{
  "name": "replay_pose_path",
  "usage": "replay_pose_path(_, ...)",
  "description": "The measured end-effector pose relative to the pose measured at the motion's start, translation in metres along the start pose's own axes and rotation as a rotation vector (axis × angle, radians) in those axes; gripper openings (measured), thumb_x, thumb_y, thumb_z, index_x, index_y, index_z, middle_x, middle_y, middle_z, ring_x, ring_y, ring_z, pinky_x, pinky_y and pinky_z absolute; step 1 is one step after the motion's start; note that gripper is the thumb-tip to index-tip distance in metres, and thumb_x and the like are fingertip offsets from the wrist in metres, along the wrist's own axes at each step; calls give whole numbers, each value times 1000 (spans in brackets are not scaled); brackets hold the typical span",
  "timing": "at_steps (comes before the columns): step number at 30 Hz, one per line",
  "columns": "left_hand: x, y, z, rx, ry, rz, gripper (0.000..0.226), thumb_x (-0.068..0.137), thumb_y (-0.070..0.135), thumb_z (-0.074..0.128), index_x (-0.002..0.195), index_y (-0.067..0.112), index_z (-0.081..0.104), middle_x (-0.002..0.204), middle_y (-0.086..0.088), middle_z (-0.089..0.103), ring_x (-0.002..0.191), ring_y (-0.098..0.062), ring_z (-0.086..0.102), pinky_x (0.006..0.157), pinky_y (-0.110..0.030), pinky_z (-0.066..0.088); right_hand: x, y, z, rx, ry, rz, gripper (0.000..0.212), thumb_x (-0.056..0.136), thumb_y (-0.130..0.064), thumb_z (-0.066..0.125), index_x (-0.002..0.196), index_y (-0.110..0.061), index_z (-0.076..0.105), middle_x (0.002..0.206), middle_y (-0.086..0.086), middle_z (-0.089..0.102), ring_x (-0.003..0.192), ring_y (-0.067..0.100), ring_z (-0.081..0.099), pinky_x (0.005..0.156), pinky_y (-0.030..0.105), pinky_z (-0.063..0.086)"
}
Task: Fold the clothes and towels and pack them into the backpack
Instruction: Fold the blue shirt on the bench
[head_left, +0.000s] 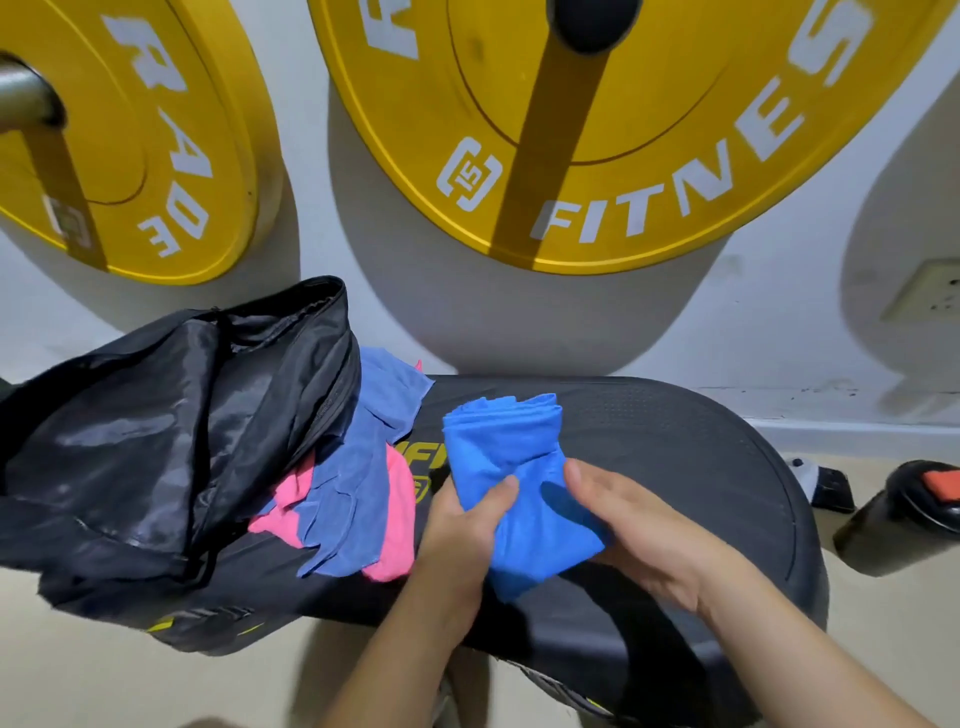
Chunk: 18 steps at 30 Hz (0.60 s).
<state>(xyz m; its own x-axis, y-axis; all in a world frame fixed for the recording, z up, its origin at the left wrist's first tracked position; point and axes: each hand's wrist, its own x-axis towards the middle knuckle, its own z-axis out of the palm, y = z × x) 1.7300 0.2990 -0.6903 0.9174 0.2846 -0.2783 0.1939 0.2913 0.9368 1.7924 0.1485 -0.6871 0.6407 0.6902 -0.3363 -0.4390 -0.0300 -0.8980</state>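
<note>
A bright blue towel (511, 467), folded into a thick strip, lies on the black bench (701, 467) in the middle of the view. My left hand (457, 535) grips its near left edge, thumb on top. My right hand (639, 525) holds its near right side, fingers curled under the cloth. A black backpack (156, 441) lies open on the bench's left end. Between the backpack and the folded towel lies a loose heap: a dusty-blue cloth (358, 467) over a pink cloth (397, 499).
Two yellow weight plates (597, 171) hang on a rack against the white wall behind the bench. A black shaker bottle with a red tab (909, 509) lies on the floor at right. A wall socket (930, 291) is at far right.
</note>
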Motion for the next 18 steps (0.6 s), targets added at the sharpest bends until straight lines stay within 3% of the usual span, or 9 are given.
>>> replay_pose_path(3,-26,-2,13,-176,64,-5,32,84,4,63,116,5,62,111,-17,69,102,-34,66,91,-47,52,-8,-5,29,-256,227,-132,24,96,-39,51,106,-21,63,102,-5,72,94,12,68,76,21,51)
replay_pose_path(6,-48,3,18,-265,106,-38,25,85,-3,61,109,1,65,108,-19,69,102,-38,65,91,-48,52,-18,-2,36,-524,367,-244,7,96,-26,51,100,-28,57,93,-13,67,90,8,63,82,30,51)
replay_pose_path(9,-62,21,7,-269,131,3,38,75,7,69,112,0,62,109,-20,69,101,-36,66,90,-47,53,-42,-8,40,-700,336,-376,19,93,-18,57,104,-33,53,96,-22,65,90,1,61,83,26,49)
replay_pose_path(12,-75,43,-6,-20,172,111,56,63,12,86,113,13,62,108,-10,70,95,-25,69,90,-41,54,-64,-18,46,-887,283,-466,29,92,-20,59,116,-33,50,104,-22,63,97,3,59,85,28,47)
replay_pose_path(15,-91,60,-11,376,123,239,39,76,5,75,105,27,61,89,3,72,77,-4,66,71,-17,52,-81,-25,57,-1043,236,-504,37,92,-22,57,123,-36,43,111,-21,59,101,6,55,86,30,46)
replay_pose_path(18,-109,75,-9,615,55,381,36,88,8,60,103,40,56,97,25,65,87,7,59,75,-7,44,-96,-33,72,-1099,191,-486,31,88,-16,49,114,-32,45,106,-14,56,97,10,52,85,34,45)
